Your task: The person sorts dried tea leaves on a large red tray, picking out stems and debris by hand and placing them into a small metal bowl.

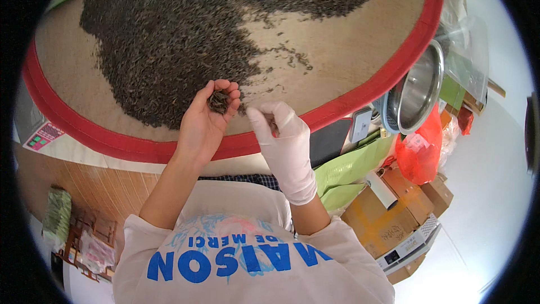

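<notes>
My left hand (201,124) is bare and turned palm up, with its fingers curled around a small clump of dark dried leaves (218,102), which look like tea. My right hand (287,156), in a thin white glove, is just to the right with its thumb and fingers bent towards each other. Something brownish shows among those fingers, too small to make out. Both hands are over the near edge of a large round tray (363,50) with a red cloth rim. A broad heap of dark dried leaves (168,42) covers much of the tray, with loose leaves scattered right of it.
Right of the tray are a stainless steel bowl (417,93), a red plastic bag (422,158), green sheets (352,166) and cardboard boxes (371,223). A flat grey device (360,124) lies by the rim. A wooden rack (69,240) stands at lower left.
</notes>
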`<state>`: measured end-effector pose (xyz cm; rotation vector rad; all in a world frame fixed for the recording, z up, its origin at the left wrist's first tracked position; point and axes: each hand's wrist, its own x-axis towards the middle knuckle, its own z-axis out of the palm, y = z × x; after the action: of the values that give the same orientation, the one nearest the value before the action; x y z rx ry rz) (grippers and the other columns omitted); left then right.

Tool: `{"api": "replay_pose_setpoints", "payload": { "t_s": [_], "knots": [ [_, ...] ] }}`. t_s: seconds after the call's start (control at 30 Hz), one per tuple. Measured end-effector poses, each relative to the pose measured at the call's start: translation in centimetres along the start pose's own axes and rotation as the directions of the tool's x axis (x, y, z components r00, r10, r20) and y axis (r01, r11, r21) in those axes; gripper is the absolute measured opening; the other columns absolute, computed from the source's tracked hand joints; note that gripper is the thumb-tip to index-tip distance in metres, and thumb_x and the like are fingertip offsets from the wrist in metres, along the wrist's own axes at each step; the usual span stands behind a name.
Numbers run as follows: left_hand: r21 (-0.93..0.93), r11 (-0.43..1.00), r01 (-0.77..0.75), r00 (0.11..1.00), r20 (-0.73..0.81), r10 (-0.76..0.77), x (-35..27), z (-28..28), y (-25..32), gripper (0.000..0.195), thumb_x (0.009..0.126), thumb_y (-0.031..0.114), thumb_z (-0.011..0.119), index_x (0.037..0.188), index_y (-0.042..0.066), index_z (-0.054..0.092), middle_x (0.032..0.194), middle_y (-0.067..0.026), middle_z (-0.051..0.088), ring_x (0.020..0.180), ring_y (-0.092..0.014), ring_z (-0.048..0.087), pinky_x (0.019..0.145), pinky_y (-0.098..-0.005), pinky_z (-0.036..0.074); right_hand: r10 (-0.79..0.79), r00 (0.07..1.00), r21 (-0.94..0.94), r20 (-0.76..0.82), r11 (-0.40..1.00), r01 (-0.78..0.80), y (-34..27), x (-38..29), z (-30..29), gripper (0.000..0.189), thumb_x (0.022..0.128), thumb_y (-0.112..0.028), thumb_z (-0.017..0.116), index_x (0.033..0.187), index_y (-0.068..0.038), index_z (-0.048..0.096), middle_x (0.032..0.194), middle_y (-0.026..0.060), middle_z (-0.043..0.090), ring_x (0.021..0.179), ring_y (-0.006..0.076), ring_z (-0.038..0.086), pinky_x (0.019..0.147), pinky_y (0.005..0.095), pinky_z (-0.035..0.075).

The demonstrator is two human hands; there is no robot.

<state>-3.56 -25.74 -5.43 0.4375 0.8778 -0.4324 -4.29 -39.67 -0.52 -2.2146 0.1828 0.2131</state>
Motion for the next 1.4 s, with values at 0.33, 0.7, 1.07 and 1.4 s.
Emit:
{"api": "replay_pose_setpoints", "payload": {
  "t_s": [0.33, 0.7, 1.07, 1.4],
  "knots": [
    [0.244, 0.949, 0.198, 0.876, 0.39, -0.283, 2.6, 17.6, -12.0, 0.027, 0.098, 0.02, 0.042, 0.106, -0.003, 0.054, 0.106, -0.0147, 0.058, 0.102, -0.022, 0.056, 0.098, -0.035, 0.044, -0.042, 0.987, -0.173, -0.154, 0.985, 0.015, 5.8, -6.1, -6.5, 0.01, 0.08, -0.016, 0.064, 0.08, -0.007, 0.062, 0.07, 0.011, 0.06, 0.06, 0.0301, 0.06, 0.051, 0.0382, 0.048],
    [0.563, 0.796, -0.225, 0.736, 0.633, -0.239, 1.0, 21.3, -11.9, 0.05, 0.099, 0.03, 0.035, 0.139, 0.0, 0.029, 0.144, -0.0191, 0.031, 0.137, -0.027, 0.026, 0.112, -0.041, 0.02, 0.056, 0.9, 0.014, -0.432, 0.998, -0.055, 7.3, -8.6, -9.0, 0.011, 0.079, -0.014, 0.067, 0.087, -0.008, 0.062, 0.074, 0.0104, 0.061, 0.065, 0.0297, 0.061, 0.056, 0.0362, 0.051],
    [0.547, 0.596, -0.588, 0.667, -0.089, 0.74, -12.7, -8.8, 10.9, 0.018, 0.098, 0.019, 0.041, 0.105, 0.008, 0.054, 0.088, 0.0003, 0.053, 0.079, -0.01, 0.05, 0.075, -0.0253, 0.041, -0.644, 0.595, -0.303, 0.481, 0.515, 0.802, -2.6, -0.3, 9.0, 0.077, 0.066, -0.027, 0.074, 0.136, -0.019, 0.044, 0.144, 0.0193, 0.032, 0.131, 0.0362, 0.032, 0.108, 0.0531, 0.025],
    [0.315, 0.768, -0.557, 0.779, -0.121, 0.615, -15.5, -12.4, 10.9, 0.019, 0.098, 0.018, 0.041, 0.104, 0.005, 0.053, 0.085, -0.0018, 0.051, 0.076, -0.011, 0.047, 0.071, -0.0242, 0.039, -0.42, 0.718, -0.531, 0.555, 0.486, 0.694, -6.3, 9.1, 14.1, 0.079, 0.055, -0.03, 0.084, 0.127, -0.023, 0.052, 0.135, 0.0135, 0.04, 0.123, 0.0358, 0.041, 0.097, 0.0499, 0.041]
  ]
}}
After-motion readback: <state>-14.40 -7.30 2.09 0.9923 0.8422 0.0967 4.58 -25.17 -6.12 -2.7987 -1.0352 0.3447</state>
